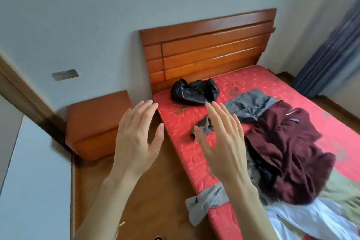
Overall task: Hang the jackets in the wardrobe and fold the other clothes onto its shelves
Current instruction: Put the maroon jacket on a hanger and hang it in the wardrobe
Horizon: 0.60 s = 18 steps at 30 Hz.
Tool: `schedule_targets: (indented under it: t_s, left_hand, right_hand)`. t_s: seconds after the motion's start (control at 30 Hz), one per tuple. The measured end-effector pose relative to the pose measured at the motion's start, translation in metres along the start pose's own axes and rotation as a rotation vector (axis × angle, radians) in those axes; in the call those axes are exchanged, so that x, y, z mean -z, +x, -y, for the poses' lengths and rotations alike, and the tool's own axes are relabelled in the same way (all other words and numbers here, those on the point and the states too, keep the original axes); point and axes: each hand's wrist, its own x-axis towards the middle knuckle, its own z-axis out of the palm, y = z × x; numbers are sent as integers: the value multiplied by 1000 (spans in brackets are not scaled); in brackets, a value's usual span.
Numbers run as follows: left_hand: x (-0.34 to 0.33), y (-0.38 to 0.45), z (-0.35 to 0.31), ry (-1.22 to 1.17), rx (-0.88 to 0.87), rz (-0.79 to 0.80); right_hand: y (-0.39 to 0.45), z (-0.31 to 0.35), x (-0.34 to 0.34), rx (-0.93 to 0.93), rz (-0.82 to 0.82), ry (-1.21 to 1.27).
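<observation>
Clothes lie scattered on a red mattress [303, 91]. A crumpled black jacket [192, 91] sits near the headboard. Beside it lies a grey garment [249, 105], and a dark maroon garment [288, 152] is heaped to the right. White cloth [311, 218] and olive cloth [344, 189] lie at the near right. A grey sleeve [202, 204] hangs over the mattress edge. My left hand [136, 138] and my right hand [220, 142] are raised in front of me with straight, spread fingers, holding nothing. No wardrobe is in view.
A wooden headboard [210, 48] stands against the wall. A wooden nightstand [95, 122] sits left of the bed on the wooden floor [155, 200]. A white panel [35, 181] fills the near left. Blue curtains [331, 48] hang at the far right.
</observation>
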Motion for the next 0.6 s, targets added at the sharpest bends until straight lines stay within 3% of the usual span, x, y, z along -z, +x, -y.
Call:
schedule_targets:
  t_s: [0.3, 0.6]
  left_hand:
    - [-60, 47, -18, -242, -289, 141]
    - [-127, 44, -100, -442, -499, 305]
  right_hand:
    - [-35, -45, 26, -297, -211, -201]
    - [-98, -93, 69, -534, -343, -376]
